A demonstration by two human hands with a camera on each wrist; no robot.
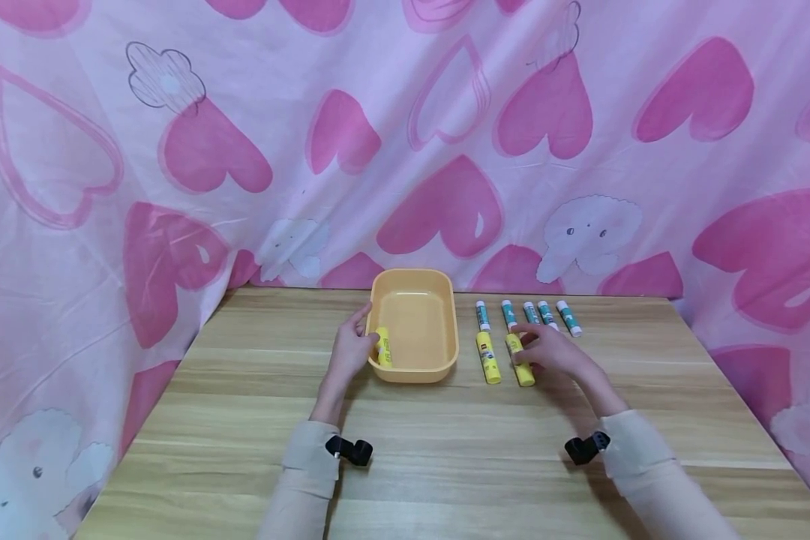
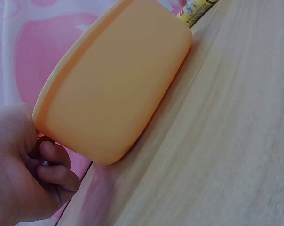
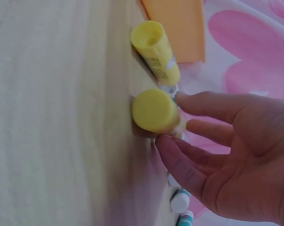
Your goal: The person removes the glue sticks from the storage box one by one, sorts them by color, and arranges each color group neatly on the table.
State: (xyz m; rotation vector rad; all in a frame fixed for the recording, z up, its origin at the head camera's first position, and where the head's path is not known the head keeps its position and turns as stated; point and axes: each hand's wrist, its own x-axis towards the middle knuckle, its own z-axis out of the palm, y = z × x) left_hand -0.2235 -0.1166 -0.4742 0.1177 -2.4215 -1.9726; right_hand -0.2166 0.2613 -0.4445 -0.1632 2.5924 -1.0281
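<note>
In the head view my left hand (image 1: 352,349) grips the left rim of a yellow-orange plastic tray (image 1: 415,374), thumb over the edge and fingers outside. Inside it, against the left wall, lies a yellow glue stick (image 1: 384,348). My right hand (image 1: 550,350) has its thumb and fingers on either side of another yellow glue stick (image 1: 521,367), which lies on the table. The right wrist view shows that stick's round yellow end (image 3: 152,110) between thumb and fingertips. Just left of it lies one more yellow glue stick (image 1: 488,358), touched by neither hand.
Several smaller blue-green sticks with white caps, such as the leftmost stick (image 1: 482,316) and the rightmost stick (image 1: 569,319), lie in a row toward the back of the wooden table (image 1: 459,465). A pink heart-patterned cloth (image 1: 439,202) hangs behind the table.
</note>
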